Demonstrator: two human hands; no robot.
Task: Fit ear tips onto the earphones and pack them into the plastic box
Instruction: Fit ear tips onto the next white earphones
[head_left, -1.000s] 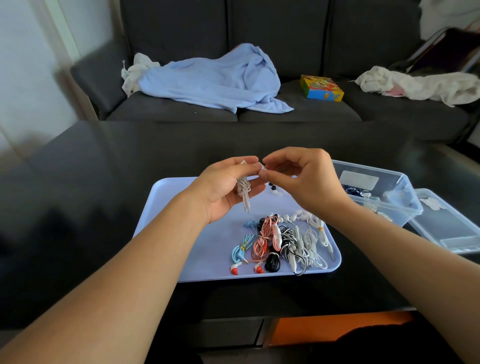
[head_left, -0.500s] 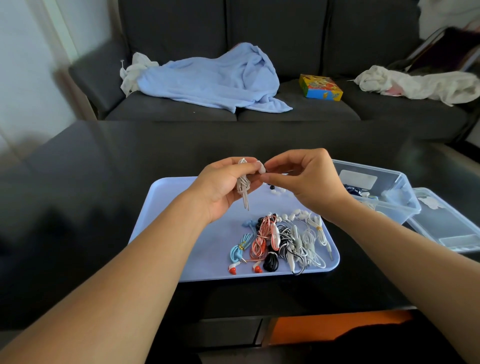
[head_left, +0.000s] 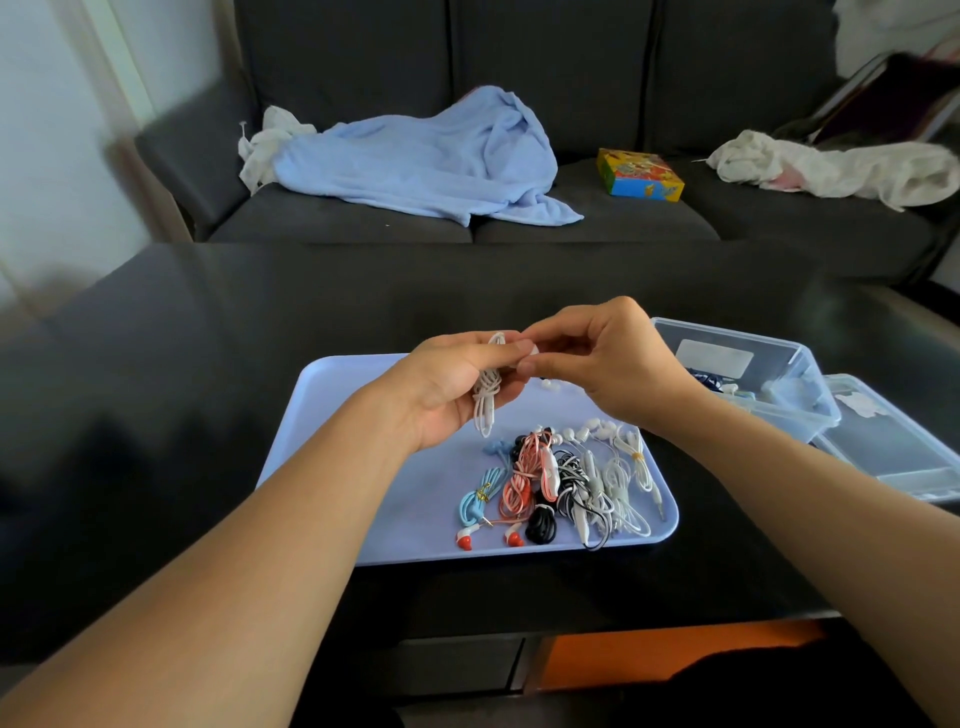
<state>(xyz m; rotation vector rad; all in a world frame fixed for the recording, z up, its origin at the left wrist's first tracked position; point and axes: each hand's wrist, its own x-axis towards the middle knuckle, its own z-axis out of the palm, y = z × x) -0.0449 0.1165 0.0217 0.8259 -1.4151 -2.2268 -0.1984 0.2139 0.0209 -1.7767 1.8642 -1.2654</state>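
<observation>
A coiled white earphone (head_left: 488, 387) is hanging upright in the left hand (head_left: 447, 387), its bud end (partly hidden) being pinched at the top by the right hand (head_left: 597, 366). More bundled earphones (head_left: 558, 480) in blue, pink, black and white are lying side by side on the tray's near right part. The clear plastic box (head_left: 748, 379) is sitting open just right of the tray, holding a few pieces.

Left hand (head_left: 447, 387): palm up, fingers curled in a grip.
Right hand (head_left: 605, 366): thumb and forefinger pinched (fingertips meeting the left's).
Forearms: both reach forward, converging.
</observation>
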